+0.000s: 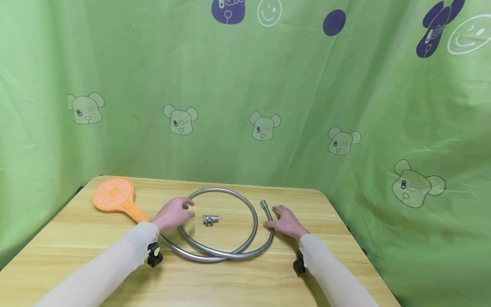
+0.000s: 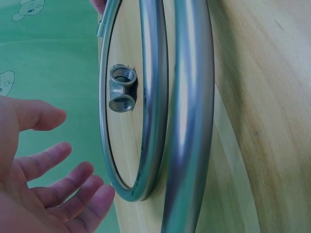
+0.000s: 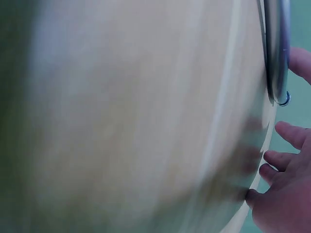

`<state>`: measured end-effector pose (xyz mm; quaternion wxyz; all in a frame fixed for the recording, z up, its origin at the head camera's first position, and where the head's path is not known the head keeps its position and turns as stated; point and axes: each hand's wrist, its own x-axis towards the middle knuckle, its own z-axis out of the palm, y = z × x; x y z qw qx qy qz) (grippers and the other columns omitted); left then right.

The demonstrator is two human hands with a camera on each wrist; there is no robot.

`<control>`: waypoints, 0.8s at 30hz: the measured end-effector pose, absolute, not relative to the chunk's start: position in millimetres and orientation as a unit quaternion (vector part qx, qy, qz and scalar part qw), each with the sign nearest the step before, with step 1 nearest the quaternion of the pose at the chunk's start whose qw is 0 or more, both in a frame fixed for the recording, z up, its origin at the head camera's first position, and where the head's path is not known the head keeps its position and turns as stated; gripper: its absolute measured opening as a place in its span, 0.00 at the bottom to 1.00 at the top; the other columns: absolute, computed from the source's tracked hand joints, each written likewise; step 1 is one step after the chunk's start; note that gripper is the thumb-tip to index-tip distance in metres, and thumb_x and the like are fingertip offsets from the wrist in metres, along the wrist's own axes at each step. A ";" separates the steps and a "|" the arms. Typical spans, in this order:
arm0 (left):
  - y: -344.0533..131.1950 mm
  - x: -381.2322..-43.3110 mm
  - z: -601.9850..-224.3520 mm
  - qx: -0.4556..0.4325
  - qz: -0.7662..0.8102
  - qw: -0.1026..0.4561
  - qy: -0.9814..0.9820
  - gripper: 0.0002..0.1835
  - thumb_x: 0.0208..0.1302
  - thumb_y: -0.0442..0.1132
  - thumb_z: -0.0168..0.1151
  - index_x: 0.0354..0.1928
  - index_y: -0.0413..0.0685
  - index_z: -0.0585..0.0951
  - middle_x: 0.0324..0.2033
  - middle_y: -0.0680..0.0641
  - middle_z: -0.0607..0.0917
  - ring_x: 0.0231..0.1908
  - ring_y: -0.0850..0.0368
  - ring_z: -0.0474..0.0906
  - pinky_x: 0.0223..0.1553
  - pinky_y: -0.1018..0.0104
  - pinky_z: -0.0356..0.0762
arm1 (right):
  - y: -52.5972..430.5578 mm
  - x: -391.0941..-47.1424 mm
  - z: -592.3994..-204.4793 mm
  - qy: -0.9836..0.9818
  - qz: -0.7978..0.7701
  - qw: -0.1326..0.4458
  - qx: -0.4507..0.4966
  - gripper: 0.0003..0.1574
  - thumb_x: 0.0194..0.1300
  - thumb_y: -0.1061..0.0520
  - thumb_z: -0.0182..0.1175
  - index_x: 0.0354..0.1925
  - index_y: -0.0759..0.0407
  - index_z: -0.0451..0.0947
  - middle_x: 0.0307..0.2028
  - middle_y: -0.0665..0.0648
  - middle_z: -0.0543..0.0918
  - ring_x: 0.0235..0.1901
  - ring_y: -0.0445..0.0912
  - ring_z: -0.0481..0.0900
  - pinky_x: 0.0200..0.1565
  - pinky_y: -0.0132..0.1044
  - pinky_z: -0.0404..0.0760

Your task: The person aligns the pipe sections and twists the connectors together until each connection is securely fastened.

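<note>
Orange all over, the shower head [image 1: 114,195] lies face up by the bench's [image 1: 215,290] far left corner, its handle slanting toward the middle of the bench and running behind the left hand [image 1: 174,214]. That hand is just above the handle and beside the left side of the coiled hose [image 1: 230,256], its fingers spread wide and loosely bent.

Shiny grey, the hose lies in a broad loop in the middle of the bench, crossing itself on the side away from the far edge. Inside the loop rests a small metal tee fitting [image 1: 209,220], nearer the left hand.

Toward the bench's right edge, the right hand [image 1: 288,222] has its fingers wide around the hose near its metal end [image 1: 264,204], which points toward the far edge; whether they touch it, I cannot tell. Beyond the far edge hangs a green curtain [image 1: 230,76].
</note>
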<state>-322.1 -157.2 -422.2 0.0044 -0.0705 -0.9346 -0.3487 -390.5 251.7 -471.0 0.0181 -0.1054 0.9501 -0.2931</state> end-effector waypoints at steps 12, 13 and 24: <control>-155.3 -320.0 -418.0 -0.073 -0.347 0.004 -0.935 0.24 0.64 0.44 0.65 0.60 0.44 0.80 0.54 0.37 0.82 0.54 0.40 0.79 0.57 0.43 0.77 | 254.3 -403.8 -478.7 0.961 -0.255 0.025 -0.103 0.58 0.54 0.34 0.70 0.71 0.67 0.66 0.73 0.78 0.55 0.73 0.72 0.51 0.72 0.69 0.53; -154.8 -319.8 -417.5 -0.074 -0.347 0.004 -0.935 0.24 0.63 0.43 0.65 0.60 0.44 0.80 0.54 0.37 0.82 0.54 0.40 0.79 0.56 0.42 0.77 | 253.2 -401.7 -476.4 0.961 -0.255 0.029 -0.099 0.57 0.54 0.35 0.70 0.71 0.66 0.66 0.74 0.78 0.55 0.74 0.72 0.51 0.72 0.69 0.53; -151.4 -320.4 -418.1 -0.074 -0.349 0.003 -0.934 0.23 0.63 0.43 0.66 0.59 0.44 0.80 0.53 0.37 0.82 0.53 0.40 0.79 0.56 0.43 0.78 | 244.8 -394.9 -467.0 0.961 -0.258 0.031 -0.091 0.47 0.57 0.43 0.70 0.69 0.61 0.70 0.73 0.79 0.54 0.72 0.74 0.52 0.71 0.71 0.54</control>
